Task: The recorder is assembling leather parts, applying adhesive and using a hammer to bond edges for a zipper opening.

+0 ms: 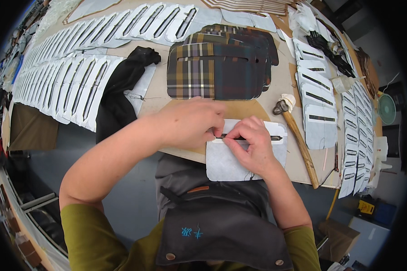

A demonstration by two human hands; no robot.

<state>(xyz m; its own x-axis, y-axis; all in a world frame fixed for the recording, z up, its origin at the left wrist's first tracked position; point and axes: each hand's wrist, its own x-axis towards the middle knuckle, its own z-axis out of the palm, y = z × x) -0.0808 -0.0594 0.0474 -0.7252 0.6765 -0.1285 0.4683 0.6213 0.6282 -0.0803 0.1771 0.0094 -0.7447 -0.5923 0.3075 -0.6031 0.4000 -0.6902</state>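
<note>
The white piece (226, 165) lies flat on the table (160, 92) in front of me, just left of the hammer (296, 135); its dark slot (276, 138) has its long axis running left to right across my body, one pointed end aimed toward the hammer's handle, the other end hidden by my fingers; both my hands are clamped on the white piece at the slot, the left hand (190, 122) pinching it at the side farther from the hammer, the right hand (253, 140) pinching nearer the hammer and covering the slot's middle; the fingertips meet closely, and I cannot tell whether they touch each other; the hammer points its head away from me, a white wad (287, 100) against it, and its handle slants back toward me, bounding my working space on that side; beyond the hammer and to its left sits a stack of plaid pieces (194, 74); farther left of the hammer, a black cloth (117, 90) drapes beside rows of slotted white panels (63, 86); right of the hammer lie more slotted panels (320, 131), a small bottle (341, 84) and a slim dark tool (336, 157).
</note>
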